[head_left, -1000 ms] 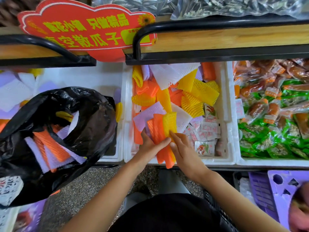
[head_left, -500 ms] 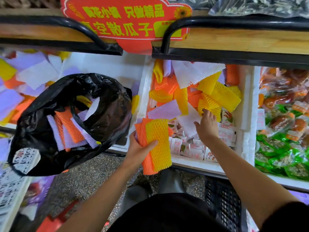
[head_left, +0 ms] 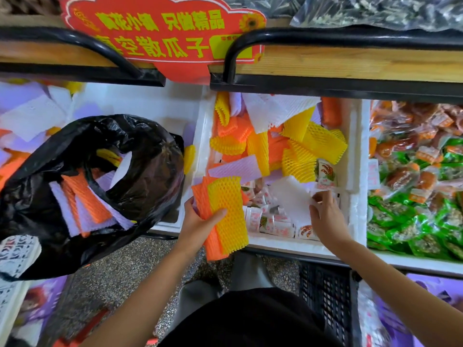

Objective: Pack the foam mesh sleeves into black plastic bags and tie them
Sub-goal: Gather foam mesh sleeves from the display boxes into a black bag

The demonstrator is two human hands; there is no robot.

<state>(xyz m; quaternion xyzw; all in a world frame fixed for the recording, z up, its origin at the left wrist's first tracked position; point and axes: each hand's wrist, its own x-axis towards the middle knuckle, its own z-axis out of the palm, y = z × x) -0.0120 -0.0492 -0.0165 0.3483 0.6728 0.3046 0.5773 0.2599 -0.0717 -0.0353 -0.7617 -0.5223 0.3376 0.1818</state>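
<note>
My left hand [head_left: 198,221] grips a flat stack of foam mesh sleeves [head_left: 225,211], yellow on top of orange, at the front edge of the middle white foam box [head_left: 353,204]. My right hand [head_left: 325,216] pinches a white foam sleeve [head_left: 293,199] lying over small snack packets in that box. More yellow, orange, white and lilac sleeves [head_left: 300,144] are piled at the box's back. An open black plastic bag [head_left: 145,181] hangs at the left, with orange, white and lilac sleeves showing in its mouth.
A wooden shelf with black metal rails [head_left: 325,38] and a red sign [head_left: 165,33] overhangs the boxes. Snack packs in green and orange wrappers [head_left: 413,186] fill the right bin. More sleeves [head_left: 27,116] lie in the far-left box. A black crate [head_left: 325,296] stands on the floor below.
My right hand came back from the sleeve pile toward the front right of the box and took hold of the white sleeve. My left hand keeps the stack.
</note>
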